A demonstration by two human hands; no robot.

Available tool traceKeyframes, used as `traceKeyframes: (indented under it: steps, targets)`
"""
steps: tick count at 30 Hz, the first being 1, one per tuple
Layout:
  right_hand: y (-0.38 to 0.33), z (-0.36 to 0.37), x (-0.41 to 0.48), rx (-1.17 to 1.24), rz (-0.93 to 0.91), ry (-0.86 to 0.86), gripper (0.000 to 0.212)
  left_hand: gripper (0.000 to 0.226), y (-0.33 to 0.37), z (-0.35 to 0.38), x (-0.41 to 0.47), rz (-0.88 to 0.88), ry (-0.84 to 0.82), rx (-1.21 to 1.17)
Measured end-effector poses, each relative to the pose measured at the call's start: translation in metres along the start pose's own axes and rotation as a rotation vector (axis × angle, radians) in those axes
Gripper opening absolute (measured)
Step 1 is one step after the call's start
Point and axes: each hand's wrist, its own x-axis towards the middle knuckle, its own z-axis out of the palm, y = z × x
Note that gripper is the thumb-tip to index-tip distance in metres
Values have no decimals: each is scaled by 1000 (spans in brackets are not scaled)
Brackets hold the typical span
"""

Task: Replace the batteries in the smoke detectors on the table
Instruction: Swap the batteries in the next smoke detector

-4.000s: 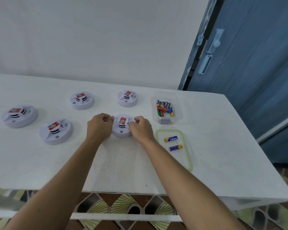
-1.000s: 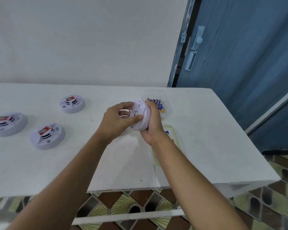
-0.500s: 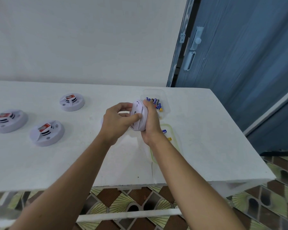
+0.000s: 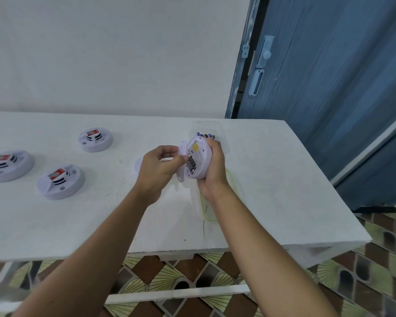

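Note:
My right hand [image 4: 214, 172] grips a white smoke detector [image 4: 201, 154] above the table, tilted on its edge with the opened back facing me. A dark battery [image 4: 191, 167] shows in its compartment. My left hand [image 4: 157, 170] pinches the loosened back cover [image 4: 181, 161] at the detector's left side, fingertips close to the battery. Three more detectors, each with a red label, lie on the white table [image 4: 272, 179] to the left: one at the back [image 4: 96, 139], one nearer [image 4: 60, 181], one at the far left [image 4: 9, 165].
A clear box of batteries [image 4: 206, 134] stands just behind the held detector. A green-rimmed lid [image 4: 204, 212] lies under my right wrist. Another white detector [image 4: 138, 165] peeks out behind my left hand. A blue door [image 4: 329, 88] is on the right.
The detector was lifted off the table and turned on edge. Since half a second ago its back cover has come away to the left, and the battery compartment now shows.

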Motion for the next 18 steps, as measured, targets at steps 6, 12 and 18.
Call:
traceKeyframes:
  steps: [6,12,18]
  targets:
    - [-11,-27,3,129,-19,63,43,40,-16,-6,-10,-51,-42,542]
    - [-21,-47,0,176,0,98,33,57,-42,1,-18,64,-110,1002]
    - [-20,-60,-1,250,7,77,35,62,-53,4,-13,70,-58,1121]
